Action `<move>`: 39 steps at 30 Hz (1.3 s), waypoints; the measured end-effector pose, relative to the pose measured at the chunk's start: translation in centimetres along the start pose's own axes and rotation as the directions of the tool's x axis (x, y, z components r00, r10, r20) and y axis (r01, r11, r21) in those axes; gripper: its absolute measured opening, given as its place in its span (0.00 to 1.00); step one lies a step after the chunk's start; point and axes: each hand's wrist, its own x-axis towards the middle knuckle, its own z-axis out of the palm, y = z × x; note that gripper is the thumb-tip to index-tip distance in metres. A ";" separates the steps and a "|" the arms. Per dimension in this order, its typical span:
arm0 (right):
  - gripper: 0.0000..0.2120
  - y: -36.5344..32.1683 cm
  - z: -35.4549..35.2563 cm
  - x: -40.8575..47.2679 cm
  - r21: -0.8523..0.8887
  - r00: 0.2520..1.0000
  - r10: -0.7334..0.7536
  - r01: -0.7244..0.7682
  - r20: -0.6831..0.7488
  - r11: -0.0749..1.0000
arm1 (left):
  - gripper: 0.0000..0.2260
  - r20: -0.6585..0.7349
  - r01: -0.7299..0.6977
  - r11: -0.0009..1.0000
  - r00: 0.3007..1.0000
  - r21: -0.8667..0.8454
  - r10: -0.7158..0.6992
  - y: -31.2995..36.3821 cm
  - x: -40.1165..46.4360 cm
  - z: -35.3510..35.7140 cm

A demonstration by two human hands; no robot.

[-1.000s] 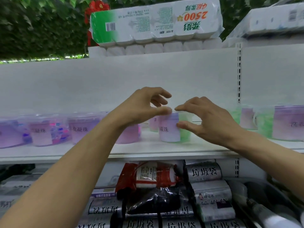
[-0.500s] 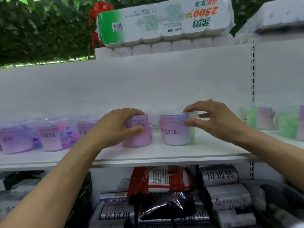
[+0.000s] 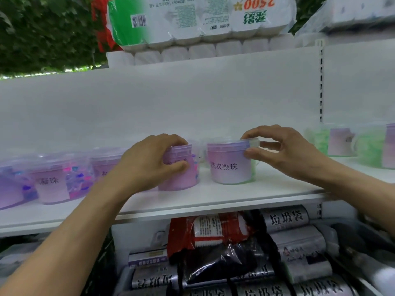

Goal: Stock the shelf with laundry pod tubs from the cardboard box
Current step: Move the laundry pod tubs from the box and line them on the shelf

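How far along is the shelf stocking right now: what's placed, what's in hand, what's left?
Done: several purple tubs already stand along the shelf at left, and green tubs at right. In hand: the left hand grips a purple tub and the right hand pinches the lid edge of the labelled tub; both tubs rest on the shelf. Left: the cardboard box isn't in view, so the remaining count is unknown.

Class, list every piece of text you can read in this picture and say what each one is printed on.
"洗衣凝珠": label of the tub pinched by the right hand.
"凝珠": label of a left tub, partly cut off.
"2500", upside down: tissue pack.
"垃圾袋": bag rolls below the shelf.
Tissue pack small print, barcode digits, tub under the left hand: unreadable.
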 end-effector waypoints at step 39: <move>0.22 5.4 -11.1 7.0 -0.649 0.776 0.449 -0.068 0.443 0.758 | 0.24 0.339 0.441 0.897 0.845 -0.005 -0.414 12.8 12.8 5.4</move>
